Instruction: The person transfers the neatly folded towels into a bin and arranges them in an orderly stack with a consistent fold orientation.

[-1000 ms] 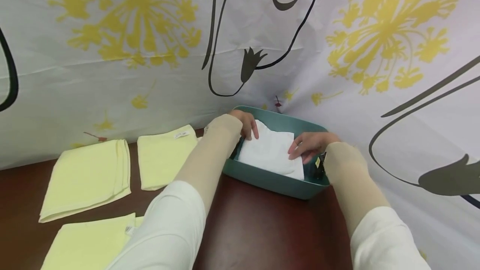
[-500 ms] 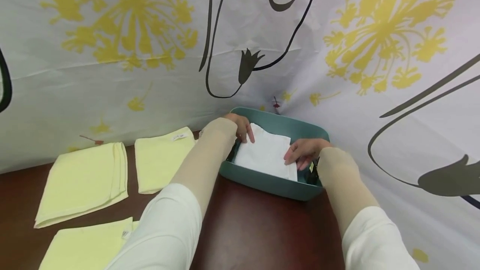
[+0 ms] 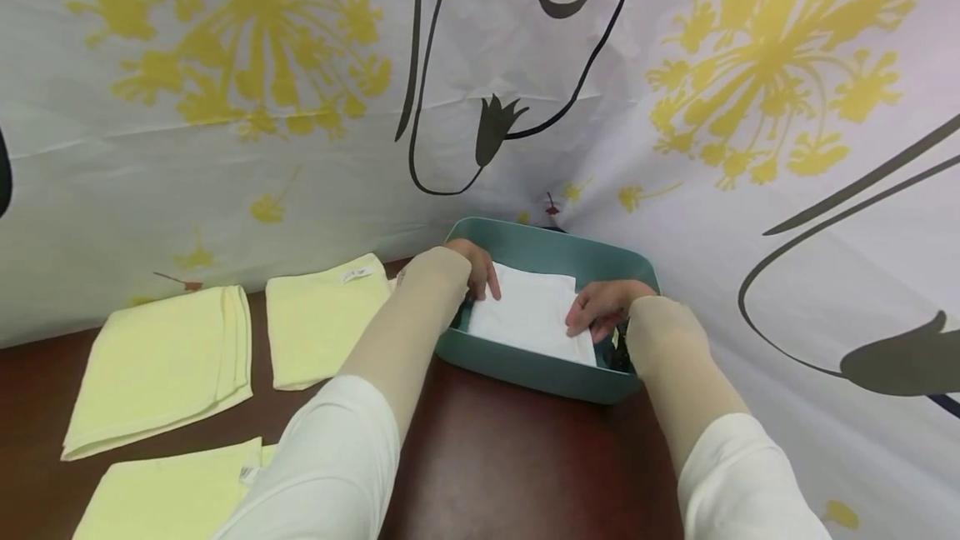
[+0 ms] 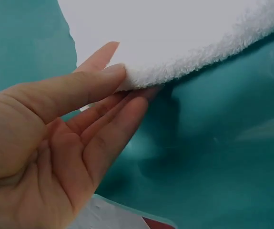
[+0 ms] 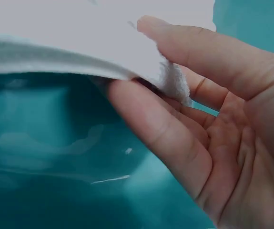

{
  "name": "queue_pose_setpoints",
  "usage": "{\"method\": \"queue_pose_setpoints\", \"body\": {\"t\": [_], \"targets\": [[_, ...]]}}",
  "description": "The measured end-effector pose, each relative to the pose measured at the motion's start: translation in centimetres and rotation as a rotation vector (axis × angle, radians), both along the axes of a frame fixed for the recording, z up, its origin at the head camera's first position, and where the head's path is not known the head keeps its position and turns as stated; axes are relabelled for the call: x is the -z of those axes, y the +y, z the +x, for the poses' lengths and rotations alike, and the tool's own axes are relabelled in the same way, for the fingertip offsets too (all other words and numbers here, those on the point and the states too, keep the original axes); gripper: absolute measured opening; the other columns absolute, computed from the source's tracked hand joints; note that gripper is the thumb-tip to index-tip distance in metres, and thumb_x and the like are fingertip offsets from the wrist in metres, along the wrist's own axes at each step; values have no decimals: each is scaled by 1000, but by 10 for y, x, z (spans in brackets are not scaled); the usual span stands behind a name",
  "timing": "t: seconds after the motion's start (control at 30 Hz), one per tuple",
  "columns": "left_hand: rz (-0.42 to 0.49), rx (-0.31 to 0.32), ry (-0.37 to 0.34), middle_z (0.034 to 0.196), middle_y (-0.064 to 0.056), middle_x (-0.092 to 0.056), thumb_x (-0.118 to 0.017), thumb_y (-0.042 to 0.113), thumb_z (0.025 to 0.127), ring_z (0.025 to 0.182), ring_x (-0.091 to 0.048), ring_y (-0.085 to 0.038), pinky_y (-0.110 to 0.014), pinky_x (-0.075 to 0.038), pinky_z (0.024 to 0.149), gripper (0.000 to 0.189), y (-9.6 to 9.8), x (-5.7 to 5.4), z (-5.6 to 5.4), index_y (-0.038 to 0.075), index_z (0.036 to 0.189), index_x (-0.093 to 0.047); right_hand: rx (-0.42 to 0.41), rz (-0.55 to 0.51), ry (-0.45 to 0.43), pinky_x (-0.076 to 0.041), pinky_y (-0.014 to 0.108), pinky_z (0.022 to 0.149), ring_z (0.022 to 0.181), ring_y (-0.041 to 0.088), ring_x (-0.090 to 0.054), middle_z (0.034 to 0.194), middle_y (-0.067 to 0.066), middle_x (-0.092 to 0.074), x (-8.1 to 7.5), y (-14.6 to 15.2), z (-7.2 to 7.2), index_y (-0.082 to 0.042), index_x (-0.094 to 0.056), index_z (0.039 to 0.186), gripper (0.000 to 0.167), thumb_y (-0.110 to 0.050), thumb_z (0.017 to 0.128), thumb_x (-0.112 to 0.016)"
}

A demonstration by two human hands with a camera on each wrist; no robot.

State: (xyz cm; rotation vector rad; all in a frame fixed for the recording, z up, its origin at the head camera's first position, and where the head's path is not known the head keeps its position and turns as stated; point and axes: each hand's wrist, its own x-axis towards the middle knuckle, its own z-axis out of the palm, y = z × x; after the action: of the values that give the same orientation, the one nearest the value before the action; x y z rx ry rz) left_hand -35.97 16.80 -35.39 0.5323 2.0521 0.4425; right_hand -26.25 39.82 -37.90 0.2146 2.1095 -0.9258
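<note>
A folded white towel point(image 3: 525, 311) with a fluffy edge lies inside a teal plastic bin point(image 3: 525, 365). At its left edge my left hand point(image 3: 477, 267) pinches the cloth, thumb on top and other fingers beneath. My right hand point(image 3: 603, 307) grips the opposite edge the same way. In the left wrist view the towel's edge point(image 4: 184, 67) is held above the teal bottom. The right wrist view shows the folded layers point(image 5: 46, 59) drooping a little between the hands, with fingers under them.
Folded yellow towels point(image 3: 161, 365) lie on the dark red-brown table point(image 3: 510, 457) to the left, one point(image 3: 322, 323) close to the bin and another point(image 3: 165, 494) nearer the front. A white patterned curtain point(image 3: 360, 148) hangs behind and to the right of the bin.
Both hands have brought the white towel lower and toward the near wall of the bin, keeping their hold on its edges. The yellow towels stay where they were.
</note>
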Motion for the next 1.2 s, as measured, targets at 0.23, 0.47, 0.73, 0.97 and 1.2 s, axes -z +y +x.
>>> {"method": "queue_pose_setpoints", "body": {"t": [0.23, 0.47, 0.73, 0.97, 1.2], "targets": [[-85, 61, 79, 119, -7, -56, -62, 3, 86, 94, -46, -15, -24, -41, 73, 30, 0, -3, 6, 14, 114, -67, -46, 30, -26, -50, 22, 58, 52, 6, -52, 71, 2, -56, 9, -2, -4, -3, -61, 97, 19, -13, 83, -69], [-124, 46, 60, 118, -5, -59, -66, 5, 83, 93, -51, -13, -24, -44, 73, 31, 3, -12, 12, 16, 112, -68, -29, 35, -27, -51, 25, 60, 55, 8, -54, 74, 3, -58, 7, 0, 2, -4, -63, 96, 19, -15, 82, -70], [-81, -72, -21, 117, -12, -56, -63, 8, 87, 76, -58, -14, -24, -46, 61, 30, -5, -19, 7, 12, 117, -64, -12, 20, -14, -52, 29, 65, 65, 13, -60, 83, 8, -63, -14, -6, 3, 0, -64, 104, 22, -13, 86, -64], [-90, -27, 69, 116, -12, -61, -56, 26, 92, 87, -59, -19, -25, -44, 63, 48, -5, -35, 8, 10, 135, -44, 1, 59, -16, -53, 34, 68, 78, 23, -66, 90, 14, -65, -22, 2, -2, 2, -61, 108, 24, -13, 88, -61], [48, 11, 50, 103, -14, -63, -59, 23, 89, 89, -62, -20, -27, -47, 74, 44, 10, -21, -14, 5, 128, -51, -2, 107, 34, -53, 34, 68, 78, 25, -66, 89, 20, -67, -35, 7, -1, 4, -61, 111, 28, -14, 88, -61]]}}
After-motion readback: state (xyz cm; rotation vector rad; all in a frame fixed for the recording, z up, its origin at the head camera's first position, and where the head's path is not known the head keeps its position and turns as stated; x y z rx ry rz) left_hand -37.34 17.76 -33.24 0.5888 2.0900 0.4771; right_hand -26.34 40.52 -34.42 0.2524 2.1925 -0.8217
